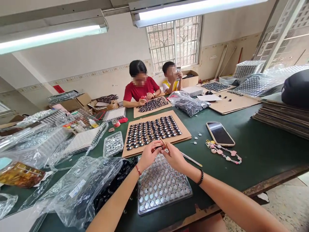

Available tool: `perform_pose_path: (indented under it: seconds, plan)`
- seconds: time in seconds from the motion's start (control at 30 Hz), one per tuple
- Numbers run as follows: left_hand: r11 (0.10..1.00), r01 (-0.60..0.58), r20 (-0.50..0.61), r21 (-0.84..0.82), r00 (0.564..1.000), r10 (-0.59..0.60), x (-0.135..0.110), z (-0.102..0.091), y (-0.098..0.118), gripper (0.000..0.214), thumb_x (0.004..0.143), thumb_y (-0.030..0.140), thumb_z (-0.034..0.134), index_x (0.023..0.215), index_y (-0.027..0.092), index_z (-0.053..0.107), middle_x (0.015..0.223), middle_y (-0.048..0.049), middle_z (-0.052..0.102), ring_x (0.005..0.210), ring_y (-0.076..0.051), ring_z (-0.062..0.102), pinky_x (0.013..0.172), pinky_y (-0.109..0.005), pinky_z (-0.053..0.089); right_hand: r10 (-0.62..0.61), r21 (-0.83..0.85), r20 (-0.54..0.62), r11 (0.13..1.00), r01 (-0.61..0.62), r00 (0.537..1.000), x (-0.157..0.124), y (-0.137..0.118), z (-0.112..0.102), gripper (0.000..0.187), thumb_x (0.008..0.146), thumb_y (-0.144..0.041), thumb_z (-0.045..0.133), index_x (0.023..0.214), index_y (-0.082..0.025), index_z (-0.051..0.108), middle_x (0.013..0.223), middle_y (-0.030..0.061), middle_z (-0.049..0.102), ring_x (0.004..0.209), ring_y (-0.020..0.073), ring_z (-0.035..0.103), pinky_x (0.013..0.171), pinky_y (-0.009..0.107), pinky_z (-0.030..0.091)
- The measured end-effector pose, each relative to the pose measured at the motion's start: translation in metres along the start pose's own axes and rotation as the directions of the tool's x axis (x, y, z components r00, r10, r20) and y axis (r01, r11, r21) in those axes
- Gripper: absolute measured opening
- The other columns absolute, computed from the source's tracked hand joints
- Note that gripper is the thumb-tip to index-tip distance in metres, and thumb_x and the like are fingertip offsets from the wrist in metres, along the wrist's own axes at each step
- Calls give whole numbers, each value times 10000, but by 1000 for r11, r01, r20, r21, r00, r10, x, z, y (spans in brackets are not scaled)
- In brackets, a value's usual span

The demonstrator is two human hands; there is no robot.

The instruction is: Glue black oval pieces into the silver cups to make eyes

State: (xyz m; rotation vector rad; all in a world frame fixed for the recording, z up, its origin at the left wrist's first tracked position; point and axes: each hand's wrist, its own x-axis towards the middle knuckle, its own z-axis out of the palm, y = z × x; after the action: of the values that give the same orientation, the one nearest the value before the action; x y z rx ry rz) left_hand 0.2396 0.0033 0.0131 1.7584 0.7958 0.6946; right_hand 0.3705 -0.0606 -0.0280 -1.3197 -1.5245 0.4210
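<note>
My left hand (149, 156) is closed around a small black oval piece (158, 148), partly hidden by the fingers. Pinched in my right hand (175, 158) is a thin wooden stick (164, 142), its tip close to the black piece. Both hands meet above a clear plastic tray (166, 190) with rows of round shiny parts. Just beyond them, a cardboard sheet (184, 130) carries rows of black pieces with pale, shiny centres. An open plastic bag (96, 183) with loose black pieces lies beside my left forearm. A flat pale strip (191, 159) rests right of my right hand.
A tub of silvery discs (113, 145) stands left of the cardboard. On the right lie a phone (220, 133) with a beaded strap and stacked boards (285, 117). Across the table, a person in red (142, 88) handles black pieces; another person (172, 79) holds a phone.
</note>
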Motion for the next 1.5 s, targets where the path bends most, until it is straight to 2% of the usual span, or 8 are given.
perform_pose_path:
  seconds: [0.33, 0.43, 0.53, 0.77, 0.9, 1.1, 1.3, 1.5]
  plan:
    - [938, 236, 163, -255, 966, -199, -21, -9, 2, 362, 757, 320, 576, 1069, 146, 518, 639, 10, 572, 353, -12, 339, 329, -128, 250, 86, 336, 98, 935, -114, 992, 0, -4, 1, 168, 796, -290, 535, 858, -153, 609, 704, 15, 590, 531, 126, 484, 462, 204, 358]
    - [676, 269, -27, -686, 919, -393, -25, -16, 0, 192, 762, 193, 577, 937, 119, 547, 578, 30, 522, 334, -7, 324, 300, -119, 248, 153, 330, -4, 933, -143, 988, 2, 0, -2, 179, 771, -306, 539, 834, -145, 585, 682, 12, 564, 504, 117, 444, 447, 203, 336]
    - [439, 75, -214, -895, 792, -572, -26, -27, 0, 80, 818, 121, 465, 749, 114, 506, 555, 29, 475, 401, -28, 428, 362, -126, 385, 179, 347, -78, 927, -141, 981, 7, 6, -8, 222, 783, -347, 510, 849, -143, 566, 700, 24, 550, 539, 130, 452, 464, 213, 351]
    - [363, 15, -251, -932, 696, -673, -42, -37, -1, 192, 767, -50, 369, 764, 115, 469, 714, -50, 553, 674, -127, 605, 592, -259, 557, 197, 325, -171, 936, -134, 965, 17, 20, -17, 243, 786, -375, 494, 857, -150, 557, 698, 19, 540, 511, 124, 431, 449, 218, 343]
    - [300, 55, -173, -952, 712, -681, -48, -34, -8, 264, 724, -111, 358, 792, 107, 490, 787, -78, 584, 788, -167, 630, 621, -250, 565, 205, 272, -227, 952, -140, 952, 20, 25, -22, 263, 780, -384, 487, 874, -148, 558, 745, 36, 558, 562, 146, 469, 493, 238, 366]
    - [383, 107, -140, -918, 814, -564, -54, -20, -20, 264, 738, -69, 434, 907, 105, 541, 982, -122, 613, 908, -206, 615, 703, -250, 556, 195, 158, -308, 976, -152, 931, 42, 50, -45, 347, 723, -424, 518, 879, -124, 594, 819, 73, 591, 724, 204, 516, 631, 295, 394]
    - [337, 194, -49, -921, 802, -596, -61, -12, -14, 417, 585, -189, 363, 779, 130, 548, 822, -50, 614, 875, -174, 622, 763, -248, 526, 249, 28, -435, 964, -263, 865, 75, 97, -73, 306, 685, -370, 542, 850, -123, 618, 753, 63, 594, 660, 191, 494, 611, 294, 359]
    - [317, 174, -60, -932, 791, -609, -61, -11, -15, 425, 527, -193, 335, 729, 120, 540, 811, -58, 613, 906, -194, 613, 817, -278, 507, 268, -21, -493, 947, -319, 828, 72, 117, -84, 301, 674, -356, 536, 836, -122, 633, 761, 66, 598, 661, 184, 492, 616, 293, 347]
